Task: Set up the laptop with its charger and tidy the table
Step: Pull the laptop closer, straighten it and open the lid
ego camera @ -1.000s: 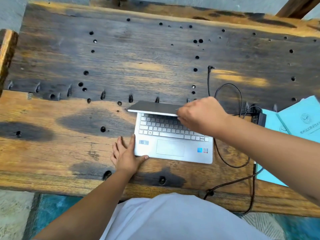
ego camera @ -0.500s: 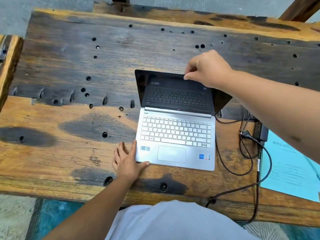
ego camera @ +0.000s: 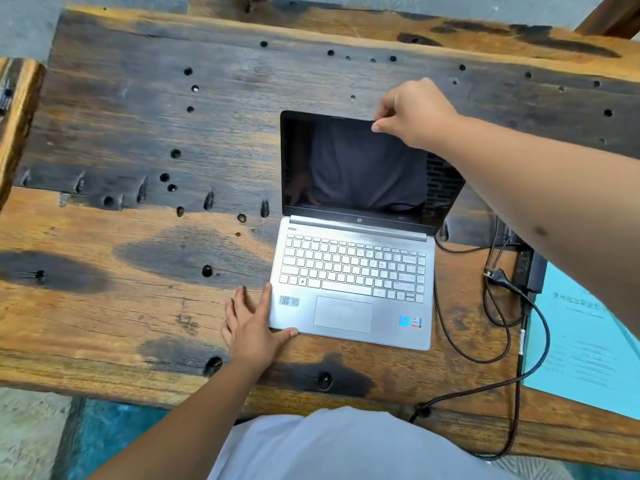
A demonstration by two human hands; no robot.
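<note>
A silver laptop [ego camera: 353, 271] stands open on the worn wooden table [ego camera: 138, 237], its screen dark and tilted back. My right hand [ego camera: 412, 112] pinches the top edge of the lid near its right corner. My left hand [ego camera: 251, 323] rests flat on the table against the laptop's front left corner, thumb along the front edge. The black charger cable [ego camera: 498, 306] loops on the table right of the laptop, with its power brick [ego camera: 530, 271] partly hidden under my right arm. Whether the cable is plugged into the laptop is hidden.
Light blue paper booklets [ego camera: 581, 341] lie at the table's right edge, under the cable and brick. The cable hangs over the table's front edge. The tabletop is full of small holes and dark stains. A second wooden piece [ego camera: 17, 116] sits at the far left.
The lid has swung from nearly closed to fully open, with my right hand rising and moving back with its top edge. My left hand has stayed at the front left corner.
</note>
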